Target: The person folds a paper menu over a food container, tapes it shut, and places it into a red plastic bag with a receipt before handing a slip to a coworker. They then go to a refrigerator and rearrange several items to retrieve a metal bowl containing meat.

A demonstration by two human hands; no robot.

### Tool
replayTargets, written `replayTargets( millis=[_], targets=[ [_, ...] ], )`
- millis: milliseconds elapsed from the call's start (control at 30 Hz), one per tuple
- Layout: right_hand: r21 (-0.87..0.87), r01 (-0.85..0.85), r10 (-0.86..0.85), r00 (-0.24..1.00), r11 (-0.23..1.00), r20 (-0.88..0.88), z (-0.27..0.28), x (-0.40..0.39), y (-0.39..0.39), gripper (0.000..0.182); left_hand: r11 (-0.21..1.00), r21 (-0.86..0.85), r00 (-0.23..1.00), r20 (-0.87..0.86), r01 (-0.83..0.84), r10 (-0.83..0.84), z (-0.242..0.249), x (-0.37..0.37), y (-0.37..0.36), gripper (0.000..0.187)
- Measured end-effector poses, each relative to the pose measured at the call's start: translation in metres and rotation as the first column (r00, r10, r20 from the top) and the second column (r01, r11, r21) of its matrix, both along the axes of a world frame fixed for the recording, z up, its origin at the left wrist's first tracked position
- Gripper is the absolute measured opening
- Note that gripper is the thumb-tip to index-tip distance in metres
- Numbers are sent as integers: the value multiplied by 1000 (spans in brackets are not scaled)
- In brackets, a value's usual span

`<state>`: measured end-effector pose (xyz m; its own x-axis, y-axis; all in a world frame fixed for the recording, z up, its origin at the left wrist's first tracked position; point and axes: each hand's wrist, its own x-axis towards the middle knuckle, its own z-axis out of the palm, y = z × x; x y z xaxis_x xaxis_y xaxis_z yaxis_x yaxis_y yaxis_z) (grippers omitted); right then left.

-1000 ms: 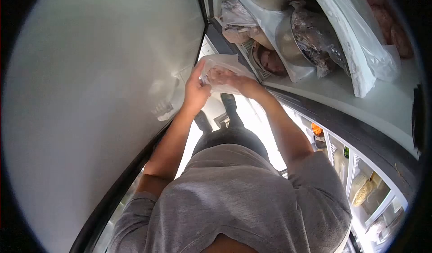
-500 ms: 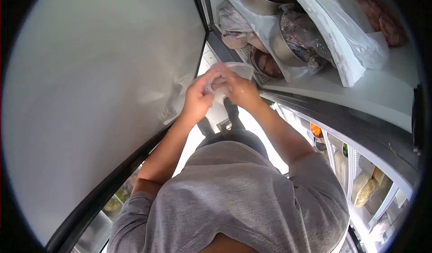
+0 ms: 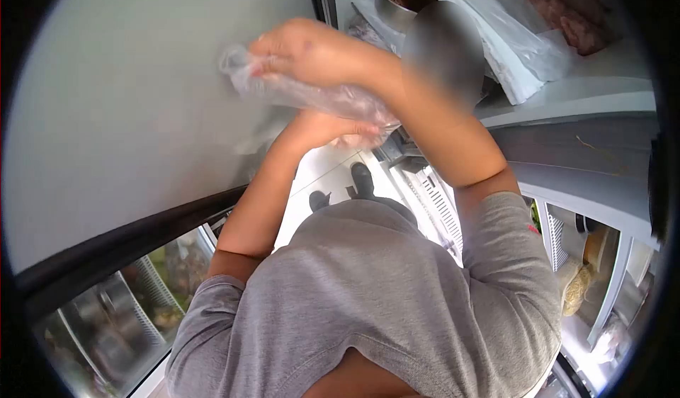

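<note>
A clear plastic bag (image 3: 312,93) is stretched between my hands in front of the open fridge door. My right hand (image 3: 283,52) reaches across to the left, its fingers closed round the bag's loose, crumpled end. Lower down, my left hand (image 3: 336,127) holds the fuller end, where something pale pink shows through the plastic. Motion smears the bag, so I cannot make out exactly what is inside.
On the left stands the large grey door (image 3: 142,115). To the right, a shelf holds a metal pot (image 3: 393,12), a white foam slab (image 3: 496,51) and bagged meat (image 3: 570,23). A dark blurred patch covers part of that shelf. Lower compartments hold food containers (image 3: 577,288).
My right hand has swung left and up, drawing the bag out lengthwise. My left hand stays low at the bag's other end. The translucent round container seen between my hands earlier no longer shows.
</note>
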<state>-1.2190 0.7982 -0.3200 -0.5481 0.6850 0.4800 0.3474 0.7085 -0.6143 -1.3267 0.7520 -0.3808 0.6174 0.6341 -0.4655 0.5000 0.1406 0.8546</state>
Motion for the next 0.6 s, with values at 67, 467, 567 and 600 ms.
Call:
replayTargets(
  millis=[67,467,567,600],
  targets=[
    [-54,3,3,995,999,99,15,11,6,23,989,142,981,184,27,-53,-1,-4,1,73],
    [-351,410,-520,791,842,-324,-30,74,-35,43,739,-597,307,672,-312,673,-27,-21,0,53],
    [-398,368,-479,847,840,-229,-65,66,-52,30,710,-617,314,637,-340,704,-31,-23,5,54],
    [-363,287,-402,868,886,-294,-74,61,-53,25,714,-614,317,640,-336,699,-26,-17,4,54]
  ],
)
